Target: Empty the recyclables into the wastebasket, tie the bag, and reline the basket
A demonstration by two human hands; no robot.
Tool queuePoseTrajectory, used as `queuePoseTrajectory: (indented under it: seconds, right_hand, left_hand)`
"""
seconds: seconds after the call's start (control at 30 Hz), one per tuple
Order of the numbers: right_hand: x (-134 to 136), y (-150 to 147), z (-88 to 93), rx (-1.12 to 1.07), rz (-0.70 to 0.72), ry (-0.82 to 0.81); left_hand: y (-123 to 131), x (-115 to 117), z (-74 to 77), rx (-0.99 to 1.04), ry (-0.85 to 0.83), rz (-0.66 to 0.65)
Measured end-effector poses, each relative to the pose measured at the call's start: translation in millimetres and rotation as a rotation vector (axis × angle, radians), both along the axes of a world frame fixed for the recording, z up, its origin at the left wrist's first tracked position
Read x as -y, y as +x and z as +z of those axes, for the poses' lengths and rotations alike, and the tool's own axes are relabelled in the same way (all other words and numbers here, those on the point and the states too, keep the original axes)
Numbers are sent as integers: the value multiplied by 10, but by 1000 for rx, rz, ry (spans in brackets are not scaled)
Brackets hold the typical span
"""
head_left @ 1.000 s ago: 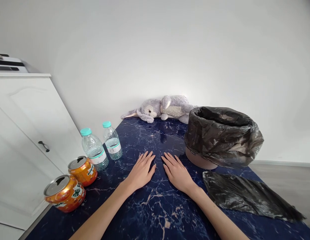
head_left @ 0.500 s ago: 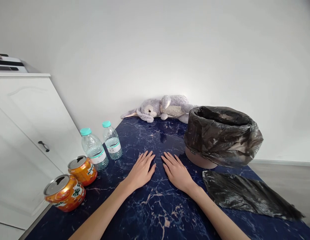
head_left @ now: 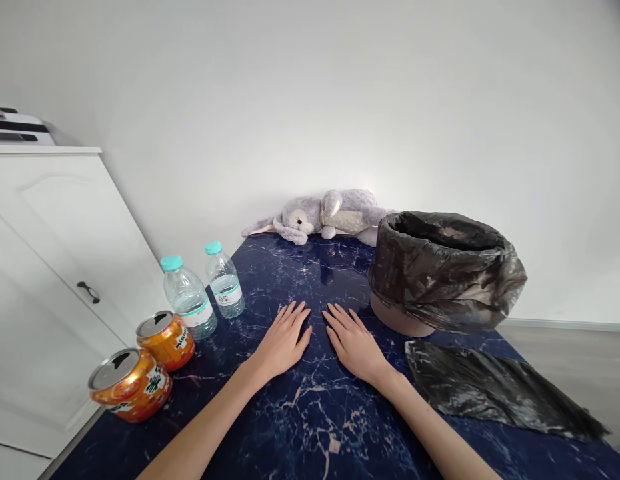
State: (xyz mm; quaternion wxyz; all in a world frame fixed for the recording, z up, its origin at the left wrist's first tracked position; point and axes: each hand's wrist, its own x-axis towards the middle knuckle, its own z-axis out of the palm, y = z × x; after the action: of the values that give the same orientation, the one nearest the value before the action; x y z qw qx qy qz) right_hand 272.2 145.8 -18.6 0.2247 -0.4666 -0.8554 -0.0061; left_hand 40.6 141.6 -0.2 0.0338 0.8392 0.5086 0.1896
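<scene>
My left hand (head_left: 283, 341) and my right hand (head_left: 353, 345) lie flat, palms down, side by side on the dark blue marble table (head_left: 310, 427), fingers stretched out and holding nothing. To the left stand two clear water bottles with teal caps, one nearer (head_left: 189, 297) and one farther (head_left: 225, 281), and two opened orange drink cans (head_left: 166, 341) (head_left: 130, 385) near the table's left edge. Right of my right hand stands a round bin lined with a black plastic bag (head_left: 443, 270). A loose black plastic bag (head_left: 495, 390) lies flat in front of it.
A grey plush rabbit (head_left: 325, 217) lies at the far end of the table against the white wall. A white cabinet (head_left: 50, 267) with a dark handle stands to the left. Grey floor shows at the right.
</scene>
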Motion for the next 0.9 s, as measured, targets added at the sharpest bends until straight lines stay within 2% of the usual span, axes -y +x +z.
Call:
queuePoseTrajectory:
  seconds: [0.63,0.9]
  right_hand:
    - [-4,-1,-15,-8,3,10]
    - [-8,1,-26,-25,7,23]
  left_hand:
    - [5,13,29,-11,-15,3]
    - [-12,-3,-11,-1,-1,0]
